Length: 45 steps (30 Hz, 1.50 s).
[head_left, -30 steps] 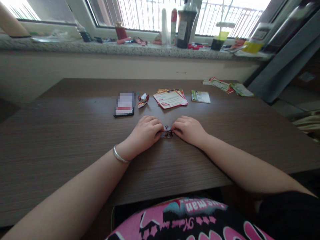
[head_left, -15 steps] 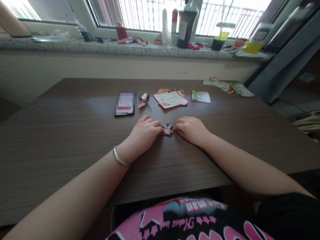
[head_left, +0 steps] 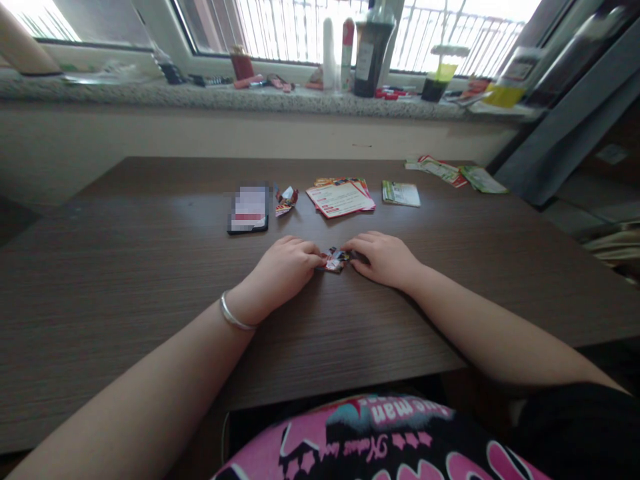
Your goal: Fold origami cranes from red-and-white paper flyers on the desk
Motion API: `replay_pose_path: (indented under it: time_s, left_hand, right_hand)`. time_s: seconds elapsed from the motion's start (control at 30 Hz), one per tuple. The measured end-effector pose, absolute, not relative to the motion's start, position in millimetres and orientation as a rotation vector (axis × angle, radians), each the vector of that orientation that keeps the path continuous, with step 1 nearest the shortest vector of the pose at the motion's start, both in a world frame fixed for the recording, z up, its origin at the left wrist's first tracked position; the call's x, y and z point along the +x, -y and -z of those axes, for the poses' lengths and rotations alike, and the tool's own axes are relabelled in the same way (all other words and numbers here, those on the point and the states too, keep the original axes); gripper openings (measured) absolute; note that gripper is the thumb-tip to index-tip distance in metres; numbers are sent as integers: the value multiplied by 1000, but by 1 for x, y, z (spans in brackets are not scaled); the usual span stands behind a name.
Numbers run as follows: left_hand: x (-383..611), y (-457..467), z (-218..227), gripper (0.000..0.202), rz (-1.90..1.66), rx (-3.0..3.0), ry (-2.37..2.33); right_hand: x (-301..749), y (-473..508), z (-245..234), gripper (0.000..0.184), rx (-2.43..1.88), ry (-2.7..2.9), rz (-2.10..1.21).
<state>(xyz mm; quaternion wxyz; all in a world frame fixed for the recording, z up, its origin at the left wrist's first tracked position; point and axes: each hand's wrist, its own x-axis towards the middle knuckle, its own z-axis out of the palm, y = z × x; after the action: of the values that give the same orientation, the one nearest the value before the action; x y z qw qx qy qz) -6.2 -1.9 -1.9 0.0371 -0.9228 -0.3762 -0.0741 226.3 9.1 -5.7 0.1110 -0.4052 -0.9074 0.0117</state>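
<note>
A small folded piece of printed paper point(head_left: 335, 259) lies on the brown wooden table point(head_left: 150, 267), pinched from both sides. My left hand point(head_left: 285, 270), with a silver bangle on its wrist, has its fingers curled and closed on the paper's left end. My right hand point(head_left: 383, 259) grips the right end with bent fingers. Both hands rest low on the tabletop, close together near its middle.
Beyond the hands lie a phone point(head_left: 249, 211), another folded paper piece point(head_left: 286, 200), a stack of red and white leaflets point(head_left: 341, 197), a green leaflet point(head_left: 401, 193) and more leaflets point(head_left: 457, 173) at the far right. Bottles point(head_left: 371, 47) and clutter line the stone windowsill.
Both hands have slid a little farther from me with the folded paper, which now shows more between the fingertips.
</note>
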Motion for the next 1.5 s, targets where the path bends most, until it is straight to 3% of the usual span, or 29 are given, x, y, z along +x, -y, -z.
replay_pose_path:
  time_s: [0.27, 0.83, 1.1, 1.5]
  left_hand:
    - [-7, 5, 1, 25, 215, -2890, 1226]
    - [-12, -4, 9, 21, 385, -2967, 1270]
    - [-9, -2, 10, 18, 433, -2875, 1321]
    - [2, 9, 0, 7, 1088, -2821, 1312]
  right_hand:
    - [225, -15, 17, 26, -876, 2732, -115]
    - [217, -11, 20, 23, -833, 2813, 288]
    - [218, -17, 25, 14, -1050, 2556, 3]
    - [210, 2, 12, 10, -974, 2211, -459]
